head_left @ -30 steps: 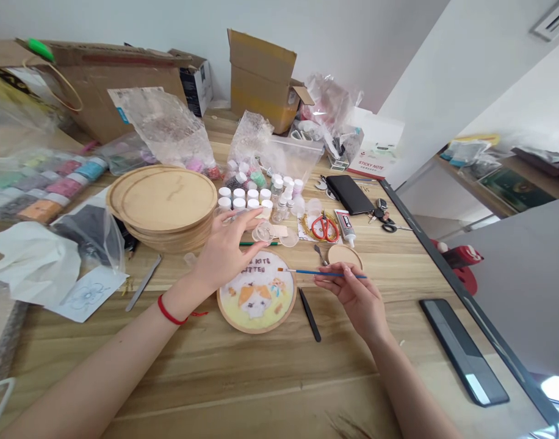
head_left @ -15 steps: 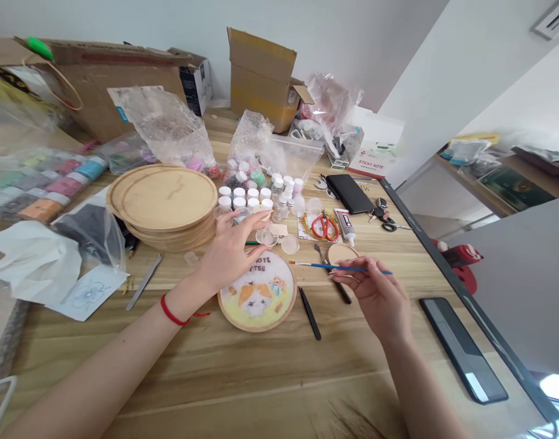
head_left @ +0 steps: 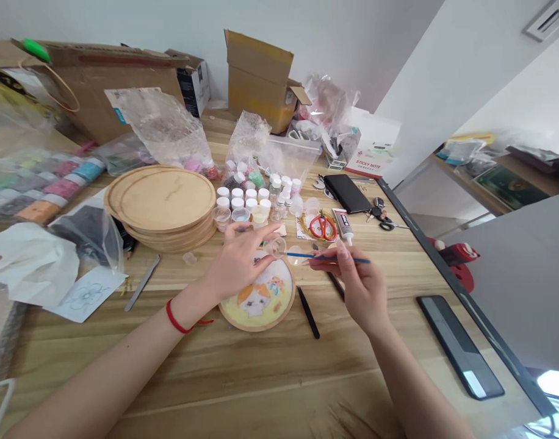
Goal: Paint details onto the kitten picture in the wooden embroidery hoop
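Observation:
A round wooden plaque with a painted cat (head_left: 260,299) lies on the wooden table (head_left: 261,372) in front of me. My left hand (head_left: 240,259), a red cord at its wrist, holds a small clear cup (head_left: 276,247) between fingertips above the plaque's top edge. My right hand (head_left: 359,285) pinches a thin blue paintbrush (head_left: 328,258), whose tip points left and reaches the cup's mouth. Behind them stand several small white-capped jars (head_left: 252,196) and clear cups (head_left: 221,215).
A stack of round wooden boards (head_left: 163,204) sits left of the jars. Red scissors (head_left: 318,225), a glue tube (head_left: 344,225), black tools (head_left: 308,312), a black wallet (head_left: 348,193), a phone (head_left: 458,346), bagged paint pots (head_left: 41,183) and cardboard boxes (head_left: 259,79) surround the work spot.
My left hand lifted the small clear cup toward me over the plaque. My right hand swung the brush left so its tip meets the cup.

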Demonstrator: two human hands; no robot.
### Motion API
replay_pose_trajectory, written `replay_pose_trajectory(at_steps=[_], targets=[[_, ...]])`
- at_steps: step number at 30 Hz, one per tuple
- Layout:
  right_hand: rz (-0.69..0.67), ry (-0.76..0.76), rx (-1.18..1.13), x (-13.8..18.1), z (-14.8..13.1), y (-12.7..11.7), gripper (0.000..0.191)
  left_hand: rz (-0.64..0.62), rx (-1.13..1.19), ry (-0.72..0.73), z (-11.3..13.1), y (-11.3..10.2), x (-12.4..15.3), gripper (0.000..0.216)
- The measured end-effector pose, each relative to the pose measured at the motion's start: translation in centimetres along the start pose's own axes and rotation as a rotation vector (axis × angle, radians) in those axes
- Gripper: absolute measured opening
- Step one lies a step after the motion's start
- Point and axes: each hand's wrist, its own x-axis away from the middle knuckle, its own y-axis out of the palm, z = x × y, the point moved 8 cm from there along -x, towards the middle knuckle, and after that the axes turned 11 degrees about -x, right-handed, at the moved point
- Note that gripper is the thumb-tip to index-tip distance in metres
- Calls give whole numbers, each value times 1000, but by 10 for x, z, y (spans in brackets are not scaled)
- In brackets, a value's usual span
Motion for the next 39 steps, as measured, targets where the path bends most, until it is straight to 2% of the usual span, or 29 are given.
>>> replay_pose_trajectory(at_steps=[4, 8, 14, 18, 26, 39], targets=[[54, 156, -250, -6, 23, -8, 34, 16, 2, -11, 0, 0, 0, 54], [81, 185, -328, -11, 29, -19, 31, 28, -4, -10, -1, 2, 1, 53], [125, 179, -337, -2, 22, -37, 28, 111, -107, -33, -10, -4, 1, 53], [128, 203, -303, 12, 27, -47, 28, 144, -112, -76, -15, -10, 0, 55], [68, 278, -225, 29, 52, -50, 30, 112, -86, -115, -16, -11, -1, 55], [24, 277, -263, 31, 52, -45, 24, 46, 11, -149, -17, -5, -2, 56]])
